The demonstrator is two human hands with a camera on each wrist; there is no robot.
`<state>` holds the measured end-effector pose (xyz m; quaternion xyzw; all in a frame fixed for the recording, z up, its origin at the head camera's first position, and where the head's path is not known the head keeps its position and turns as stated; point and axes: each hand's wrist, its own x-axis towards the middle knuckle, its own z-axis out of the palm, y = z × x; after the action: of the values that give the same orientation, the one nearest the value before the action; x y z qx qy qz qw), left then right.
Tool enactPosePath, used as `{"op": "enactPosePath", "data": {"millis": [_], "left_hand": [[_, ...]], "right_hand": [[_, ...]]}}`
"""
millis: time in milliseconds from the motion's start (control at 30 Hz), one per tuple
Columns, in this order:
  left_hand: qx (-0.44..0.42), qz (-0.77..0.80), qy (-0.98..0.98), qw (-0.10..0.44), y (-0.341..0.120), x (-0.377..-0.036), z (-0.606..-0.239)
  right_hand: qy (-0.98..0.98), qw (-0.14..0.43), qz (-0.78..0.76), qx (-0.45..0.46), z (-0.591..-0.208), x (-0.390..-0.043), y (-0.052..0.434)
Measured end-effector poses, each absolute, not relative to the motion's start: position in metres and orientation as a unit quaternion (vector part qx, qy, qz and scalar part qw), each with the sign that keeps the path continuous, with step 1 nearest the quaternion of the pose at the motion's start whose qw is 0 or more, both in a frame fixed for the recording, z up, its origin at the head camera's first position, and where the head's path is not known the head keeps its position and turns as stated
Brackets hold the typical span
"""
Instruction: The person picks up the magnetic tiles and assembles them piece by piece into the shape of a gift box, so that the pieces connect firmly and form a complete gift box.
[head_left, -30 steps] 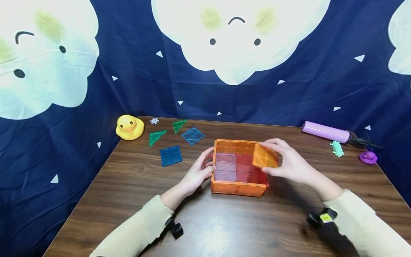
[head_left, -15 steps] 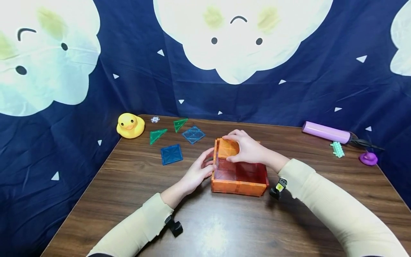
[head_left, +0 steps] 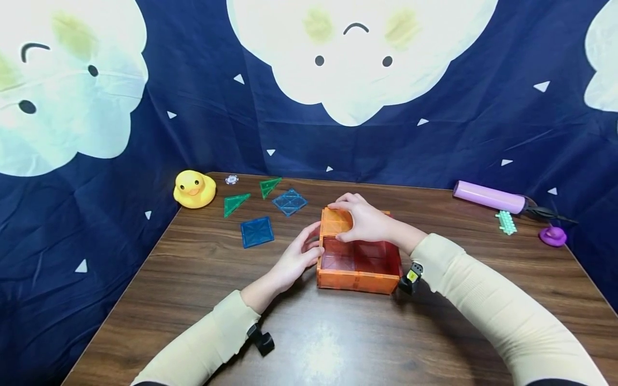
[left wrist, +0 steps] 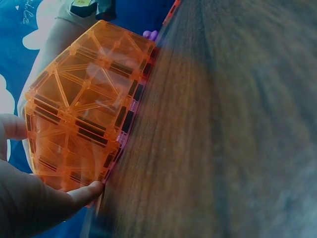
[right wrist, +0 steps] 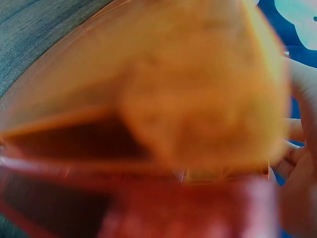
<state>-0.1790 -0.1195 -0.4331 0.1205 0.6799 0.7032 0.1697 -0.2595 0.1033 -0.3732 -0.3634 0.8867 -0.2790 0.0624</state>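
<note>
A shallow box of orange magnetic tiles (head_left: pixel 358 281) with a red floor stands mid-table. My right hand (head_left: pixel 365 220) pinches a loose orange square tile (head_left: pixel 336 221) and holds it over the box's far left corner. My left hand (head_left: pixel 298 256) grips the box's left wall, fingers curled at its top edge. In the left wrist view the orange wall (left wrist: pixel 84 109) fills the left side, with a fingertip (left wrist: pixel 85 191) at its lower edge. The right wrist view shows only the blurred orange tile (right wrist: pixel 198 99) close up.
Far left on the wooden table (head_left: pixel 338 332) lie a yellow rubber duck (head_left: pixel 195 188), two green triangle tiles (head_left: pixel 236 205), two blue square tiles (head_left: pixel 257 231) and a small chip (head_left: pixel 232 179). A purple cylinder (head_left: pixel 488 197), a teal piece (head_left: pixel 506 222) and a purple toy (head_left: pixel 553 236) sit far right.
My right hand carried the orange tile from the box's right side across to its far left corner and lowered it slightly. The left hand stayed on the left wall.
</note>
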Motion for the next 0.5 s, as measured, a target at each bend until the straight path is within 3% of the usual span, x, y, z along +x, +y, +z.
{"op": "enactPosePath", "data": {"millis": [500], "left_hand": [[0.112,0.700,0.687,0.161,-0.1189,-0.1790,-0.4327]], "right_hand": [[0.876,0.063,-0.294,-0.378,-0.3730,-0.2613,0.1062]]}}
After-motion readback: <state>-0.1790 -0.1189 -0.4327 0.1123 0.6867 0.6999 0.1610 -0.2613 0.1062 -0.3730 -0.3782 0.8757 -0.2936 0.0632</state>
